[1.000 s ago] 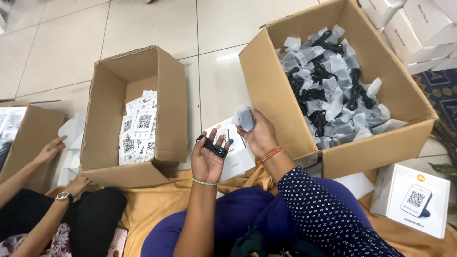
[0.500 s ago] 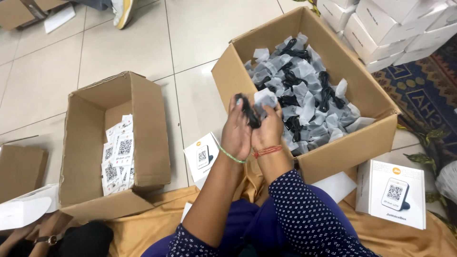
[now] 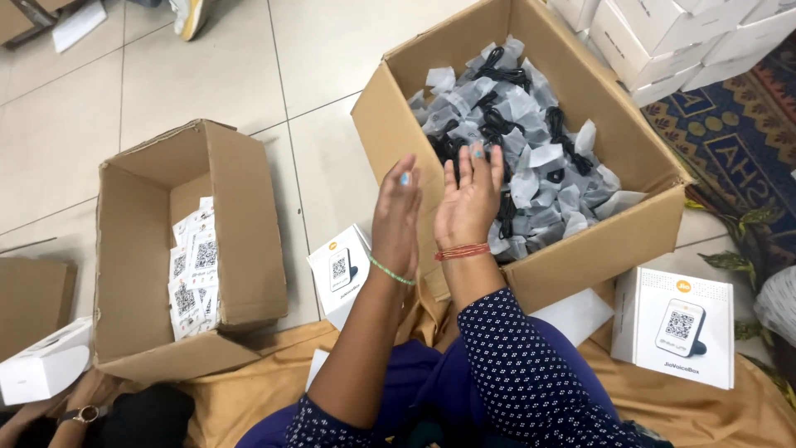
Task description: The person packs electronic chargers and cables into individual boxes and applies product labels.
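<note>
Both palms face each other, fingers straight: the left hand (image 3: 396, 217) and right hand (image 3: 470, 199) are wide open and empty. The big carton (image 3: 580, 249) of bagged black cables (image 3: 518, 141) sits at one o'clock, right fingertips over its near edge.

Navy dotted sleeve (image 3: 531, 365) (wrist threads)

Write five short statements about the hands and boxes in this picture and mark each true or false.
1. Both hands, left hand and right hand, are open and empty. True.
2. The large cardboard box holds bagged black cables. True.
3. The smaller cardboard box stands empty. False: printed cards lie in it.
4. The right wrist wears a green band. False: a red thread; the green band is on the left.
5. White product boxes lie on the floor. True.
</note>
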